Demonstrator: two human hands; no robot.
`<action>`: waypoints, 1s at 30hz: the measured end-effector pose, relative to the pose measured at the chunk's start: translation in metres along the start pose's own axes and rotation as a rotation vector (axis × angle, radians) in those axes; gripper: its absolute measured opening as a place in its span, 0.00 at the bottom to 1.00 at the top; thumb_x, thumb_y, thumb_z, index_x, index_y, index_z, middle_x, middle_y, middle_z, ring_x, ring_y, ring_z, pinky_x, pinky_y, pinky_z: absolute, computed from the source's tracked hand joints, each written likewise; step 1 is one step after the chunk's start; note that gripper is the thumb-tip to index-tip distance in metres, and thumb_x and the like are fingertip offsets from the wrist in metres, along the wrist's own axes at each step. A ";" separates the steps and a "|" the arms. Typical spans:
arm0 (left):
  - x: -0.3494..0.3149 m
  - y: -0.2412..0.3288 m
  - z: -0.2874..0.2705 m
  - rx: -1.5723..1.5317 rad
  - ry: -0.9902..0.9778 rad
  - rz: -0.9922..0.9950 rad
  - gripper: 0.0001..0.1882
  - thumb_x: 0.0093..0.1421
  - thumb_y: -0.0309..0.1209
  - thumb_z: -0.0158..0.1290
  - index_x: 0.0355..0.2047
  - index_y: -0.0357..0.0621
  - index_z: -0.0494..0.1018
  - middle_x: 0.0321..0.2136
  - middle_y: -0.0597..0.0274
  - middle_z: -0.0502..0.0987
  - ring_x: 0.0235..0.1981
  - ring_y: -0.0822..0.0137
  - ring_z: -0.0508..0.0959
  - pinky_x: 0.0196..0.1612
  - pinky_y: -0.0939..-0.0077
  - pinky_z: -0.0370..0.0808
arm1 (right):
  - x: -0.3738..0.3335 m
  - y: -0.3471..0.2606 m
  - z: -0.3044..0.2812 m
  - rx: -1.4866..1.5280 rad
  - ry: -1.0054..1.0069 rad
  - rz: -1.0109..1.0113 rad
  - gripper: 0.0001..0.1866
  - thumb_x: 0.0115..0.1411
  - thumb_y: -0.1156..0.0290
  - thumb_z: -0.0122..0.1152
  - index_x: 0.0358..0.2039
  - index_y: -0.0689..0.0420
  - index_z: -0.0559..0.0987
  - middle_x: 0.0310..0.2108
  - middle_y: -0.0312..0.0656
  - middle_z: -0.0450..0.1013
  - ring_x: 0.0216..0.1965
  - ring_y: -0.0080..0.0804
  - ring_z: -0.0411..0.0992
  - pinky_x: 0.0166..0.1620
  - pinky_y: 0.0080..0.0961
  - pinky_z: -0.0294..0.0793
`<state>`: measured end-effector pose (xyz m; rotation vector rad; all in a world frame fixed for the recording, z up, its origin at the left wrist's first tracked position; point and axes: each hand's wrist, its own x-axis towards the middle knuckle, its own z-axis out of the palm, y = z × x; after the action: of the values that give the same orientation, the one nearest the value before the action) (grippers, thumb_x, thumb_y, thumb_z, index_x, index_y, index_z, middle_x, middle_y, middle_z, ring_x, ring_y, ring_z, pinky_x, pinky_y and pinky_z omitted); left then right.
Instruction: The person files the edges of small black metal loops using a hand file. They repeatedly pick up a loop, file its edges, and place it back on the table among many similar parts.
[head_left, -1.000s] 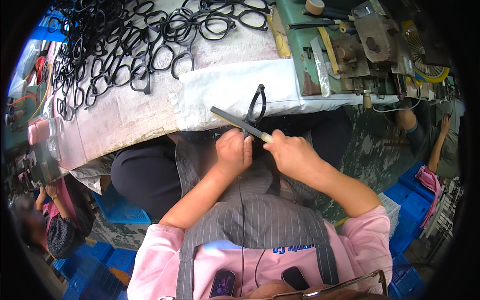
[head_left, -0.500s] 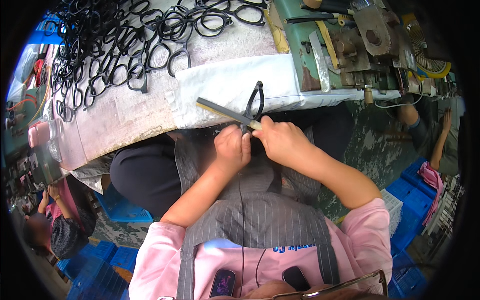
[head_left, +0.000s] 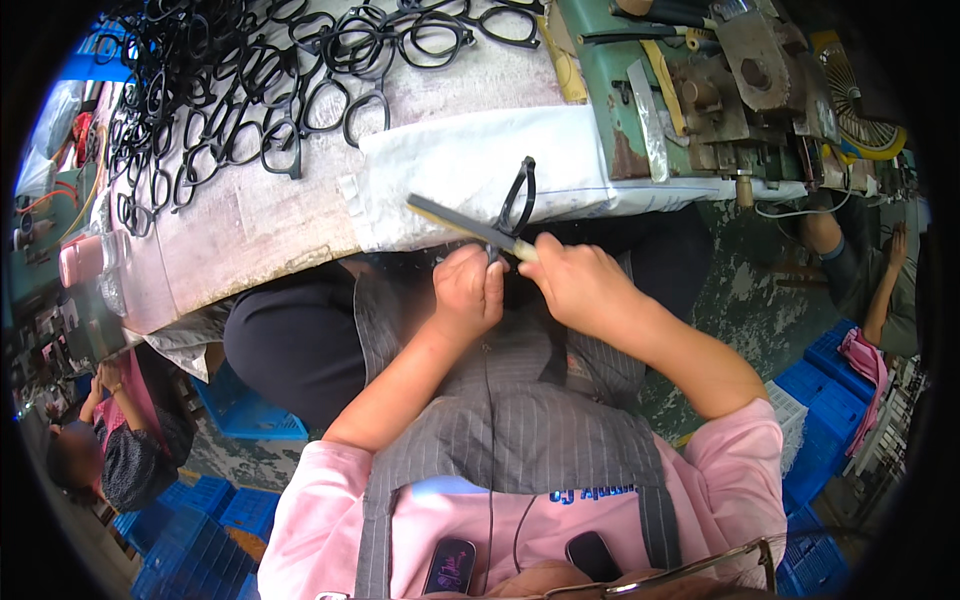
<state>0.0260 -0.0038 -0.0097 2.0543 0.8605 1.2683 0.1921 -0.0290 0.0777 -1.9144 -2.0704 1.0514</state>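
A black eyeglass frame [head_left: 522, 195] is pinched at its near end in my left hand [head_left: 467, 292], closed just off the table's front edge. Its far rim sticks up and away over a white sheet [head_left: 450, 160]. My right hand [head_left: 585, 285] is wrapped round the pale handle of a flat grey file [head_left: 455, 217]. The blade points to the far left and crosses over the near part of the eyeglass frame, close above my left fingertips. My fingers hide the exact spot where file and frame meet.
Many black eyeglass frames [head_left: 270, 95] lie heaped on the table [head_left: 270, 225] at the far left. A metal machine [head_left: 745, 85] on a green base stands far right, beside a yellow-rimmed fan [head_left: 858, 95]. Blue crates [head_left: 245, 405] sit on the floor. Other people are at both sides.
The file has slid slightly to the right across the eyeglass frame. Both hands keep their grips, and the whole view has shifted a little.
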 end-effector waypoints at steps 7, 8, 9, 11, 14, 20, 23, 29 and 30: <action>-0.002 -0.001 0.000 -0.008 -0.024 -0.034 0.07 0.57 0.22 0.49 0.22 0.39 0.69 0.18 0.56 0.70 0.18 0.55 0.71 0.21 0.65 0.68 | 0.004 0.003 -0.001 -0.033 0.034 -0.047 0.16 0.62 0.62 0.53 0.28 0.63 0.69 0.17 0.56 0.72 0.23 0.56 0.74 0.27 0.47 0.75; -0.002 -0.001 0.000 -0.012 -0.019 -0.027 0.07 0.57 0.22 0.48 0.21 0.39 0.69 0.18 0.56 0.70 0.18 0.55 0.71 0.22 0.65 0.68 | 0.003 0.004 -0.002 -0.033 0.033 -0.057 0.16 0.62 0.62 0.53 0.28 0.63 0.69 0.17 0.56 0.72 0.23 0.56 0.75 0.27 0.47 0.75; -0.001 -0.001 -0.001 -0.024 -0.015 -0.030 0.07 0.57 0.22 0.48 0.21 0.39 0.69 0.18 0.56 0.70 0.18 0.55 0.71 0.22 0.65 0.68 | 0.005 0.004 -0.002 -0.009 0.092 -0.119 0.15 0.62 0.62 0.53 0.29 0.63 0.69 0.17 0.56 0.72 0.23 0.56 0.75 0.27 0.47 0.75; -0.001 -0.001 0.000 -0.043 -0.007 -0.026 0.07 0.58 0.22 0.48 0.21 0.39 0.69 0.18 0.56 0.71 0.18 0.55 0.71 0.22 0.65 0.68 | 0.003 0.006 -0.004 -0.004 -0.034 -0.023 0.15 0.62 0.62 0.53 0.29 0.63 0.69 0.17 0.57 0.73 0.23 0.57 0.75 0.27 0.47 0.75; -0.002 -0.002 0.001 -0.052 0.018 -0.029 0.08 0.58 0.22 0.48 0.22 0.38 0.69 0.18 0.56 0.71 0.18 0.56 0.71 0.22 0.65 0.69 | 0.006 0.007 -0.003 0.017 -0.040 -0.030 0.15 0.62 0.62 0.53 0.29 0.64 0.69 0.17 0.57 0.72 0.24 0.57 0.75 0.28 0.48 0.74; -0.003 -0.001 0.001 -0.023 -0.009 -0.036 0.08 0.59 0.22 0.47 0.22 0.38 0.69 0.19 0.55 0.72 0.19 0.56 0.72 0.22 0.66 0.70 | 0.007 0.011 0.000 0.008 -0.024 -0.048 0.15 0.63 0.62 0.52 0.30 0.63 0.70 0.19 0.57 0.73 0.25 0.58 0.74 0.29 0.49 0.74; -0.003 -0.001 0.001 -0.013 -0.008 -0.037 0.08 0.60 0.23 0.46 0.23 0.37 0.69 0.20 0.55 0.72 0.20 0.56 0.73 0.24 0.67 0.70 | 0.005 0.012 0.000 0.049 -0.043 -0.020 0.15 0.63 0.62 0.52 0.30 0.63 0.70 0.19 0.57 0.73 0.25 0.59 0.74 0.29 0.50 0.74; -0.005 0.000 0.000 -0.027 -0.020 -0.067 0.09 0.63 0.24 0.43 0.26 0.36 0.70 0.21 0.56 0.74 0.22 0.56 0.74 0.27 0.69 0.71 | 0.011 0.010 -0.003 0.009 0.005 -0.079 0.15 0.63 0.62 0.52 0.30 0.63 0.71 0.20 0.57 0.74 0.25 0.58 0.75 0.30 0.49 0.74; -0.005 0.000 0.000 -0.022 -0.022 -0.064 0.09 0.63 0.25 0.44 0.26 0.36 0.70 0.21 0.56 0.74 0.22 0.56 0.74 0.27 0.69 0.71 | 0.009 0.009 -0.003 -0.009 -0.053 -0.036 0.15 0.62 0.62 0.52 0.29 0.63 0.71 0.20 0.58 0.74 0.25 0.58 0.75 0.29 0.49 0.74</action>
<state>0.0242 -0.0078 -0.0129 2.0035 0.8911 1.2130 0.1998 -0.0203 0.0720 -1.8660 -2.1328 1.0984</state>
